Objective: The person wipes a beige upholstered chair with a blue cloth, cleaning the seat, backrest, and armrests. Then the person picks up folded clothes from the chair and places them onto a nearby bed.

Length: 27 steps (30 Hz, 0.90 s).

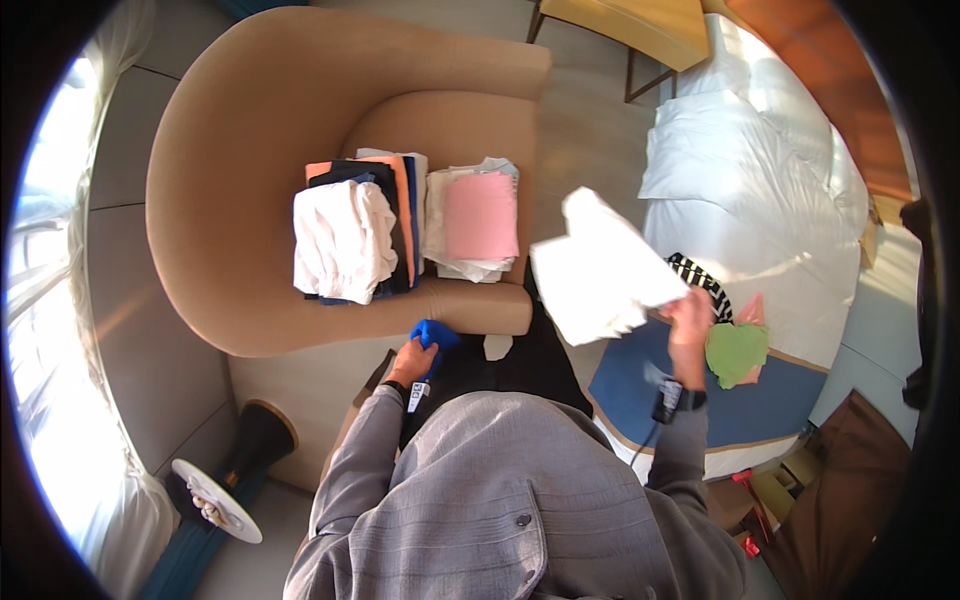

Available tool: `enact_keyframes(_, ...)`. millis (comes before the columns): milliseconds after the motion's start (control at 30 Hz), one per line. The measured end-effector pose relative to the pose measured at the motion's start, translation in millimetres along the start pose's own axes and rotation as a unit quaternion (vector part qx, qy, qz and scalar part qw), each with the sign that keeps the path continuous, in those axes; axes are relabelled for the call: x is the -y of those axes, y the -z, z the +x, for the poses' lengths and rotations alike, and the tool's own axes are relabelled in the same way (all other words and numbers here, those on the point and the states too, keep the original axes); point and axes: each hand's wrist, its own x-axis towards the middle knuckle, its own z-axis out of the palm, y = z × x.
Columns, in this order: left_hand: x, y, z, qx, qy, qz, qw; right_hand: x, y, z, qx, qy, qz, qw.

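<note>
My right hand (690, 318) is closed on the corner of a white cloth (595, 265), which hangs between the armchair and the bed. Bunched bright blue cloth (432, 334) is gripped in my left hand (411, 362), low beside the armchair's near arm. On the armchair's seat lie two stacks of folded cloths. The left stack has a rumpled white cloth (343, 240) on top, with black, orange and blue layers under it. A folded pink cloth (482, 216) tops the right stack. Close to my right hand, a black-and-white striped cloth (712, 285) and a green cloth (738, 353) lie on the bed.
The tan armchair (230, 190) stands ahead to the left. At right is the bed (745, 220) with white bedding and a blue runner (640, 385). A wooden table (640, 25) stands at the back. Near left is a round white tabletop (217, 502) beside a black stand (262, 440).
</note>
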Motion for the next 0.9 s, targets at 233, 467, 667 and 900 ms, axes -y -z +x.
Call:
enact_keyframes(233, -9.2, -13.5, 40.5, 0.003, -0.041, 0.030, 0.999, 70.2, 239.1, -64.4, -0.433, -0.007, -0.164, 0.886)
enact_keyframes(467, -7.5, -8.4, 30.1, 0.014, -0.049, 0.025, 0.998, -13.9, 128.9, -32.1, -0.193, -0.145, -0.094, 0.966)
enact_keyframes(667, 12.2, 5.5, -7.6, -0.014, -0.026, -0.029, 0.999, -90.8, -149.4, -8.5, 0.175, 0.119, -0.306, 0.928)
enact_keyframes(900, 57.3, -0.4, -61.7, -0.086, -0.002, -0.115, 0.990, -90.2, -307.3, 3.7, 0.218, 0.343, -0.415, 0.814)
